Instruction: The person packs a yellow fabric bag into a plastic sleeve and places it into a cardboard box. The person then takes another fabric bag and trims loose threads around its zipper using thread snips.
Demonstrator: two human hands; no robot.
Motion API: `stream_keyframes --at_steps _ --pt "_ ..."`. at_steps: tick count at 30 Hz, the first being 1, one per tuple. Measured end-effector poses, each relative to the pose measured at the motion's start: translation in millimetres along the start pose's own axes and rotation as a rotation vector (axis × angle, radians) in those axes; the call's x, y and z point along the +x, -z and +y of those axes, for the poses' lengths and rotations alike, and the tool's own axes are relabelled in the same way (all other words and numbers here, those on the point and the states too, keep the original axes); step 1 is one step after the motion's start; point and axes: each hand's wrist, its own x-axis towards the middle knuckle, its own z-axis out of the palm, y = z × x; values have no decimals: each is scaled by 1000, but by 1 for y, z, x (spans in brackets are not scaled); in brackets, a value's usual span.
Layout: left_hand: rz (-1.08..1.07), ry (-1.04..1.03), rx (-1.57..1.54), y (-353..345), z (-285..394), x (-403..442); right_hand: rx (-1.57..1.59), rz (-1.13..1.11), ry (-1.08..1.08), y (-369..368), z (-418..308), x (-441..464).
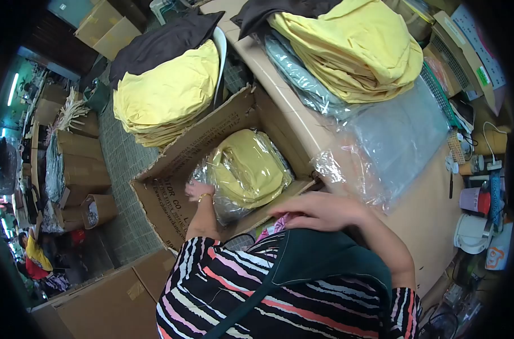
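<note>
Inside an open cardboard box lies a folded yellow garment in a clear plastic bag. My left hand, with a bracelet at the wrist, reaches down into the box and grips the crinkled plastic at the bag's left side. Its fingertips are partly hidden by the glossy film. My right hand is held in front of my chest, near the box's closest edge, with its fingers stretched to the left and nothing visible in them.
A stack of yellow cloth with dark cloth stands behind the box. On the table are another yellow stack and clear plastic bags. Tools and cups line the right side. Cartons and a distant person are at left.
</note>
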Motion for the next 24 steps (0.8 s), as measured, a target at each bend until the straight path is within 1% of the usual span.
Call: stream_keyframes --at_steps 1,2,3,5,7,9,11,13,14,15,16,17,18,19,20,22,23,24 --pt "185 -238 -127 7 11 -11 50 121 103 2 -3 -29" --pt "368 -485 -262 17 25 -22 200 214 35 8 -14 -64" --pt "364 -516 -270 25 41 -31 346 317 -32 13 -19 -101" --pt "619 -912 -439 50 88 -49 498 731 -38 11 9 -178" --pt "904 -1230 -698 95 136 -70 489 1231 -231 11 42 -247" --pt "956 -1396 -897 156 178 -122 -97 1509 -617 14 112 -317" --pt "1035 -1610 -1156 228 203 -226 -550 1745 -847 13 147 -350" --pt "891 -2010 -958 283 215 -309 -850 1893 -849 21 187 -380" --pt "797 -2091 -780 302 220 -346 -858 1927 -869 26 204 -391" --pt "713 -2145 -587 312 226 -376 -1071 1921 -1000 33 222 -397" --pt "861 -2128 -512 314 238 -396 -1287 1894 -1117 42 226 -400" --pt "888 -2123 -515 318 253 -400 -1290 1912 -1094 49 227 -404" --pt "609 -2093 -255 318 270 -396 -1062 1876 -1245 51 225 -405" --pt "330 -2015 -10 320 287 -388 -832 1813 -1375 54 223 -405" --pt "353 -1997 -13 323 306 -377 -835 1817 -1345 57 220 -410" --pt "351 -2084 126 336 333 -365 -582 1671 -1323 62 205 -422" --pt "-104 -1849 65 350 339 -363 -589 1665 -1304 63 194 -422" --pt "-221 -1782 -73 358 349 -356 -513 1630 -1349 60 174 -418"
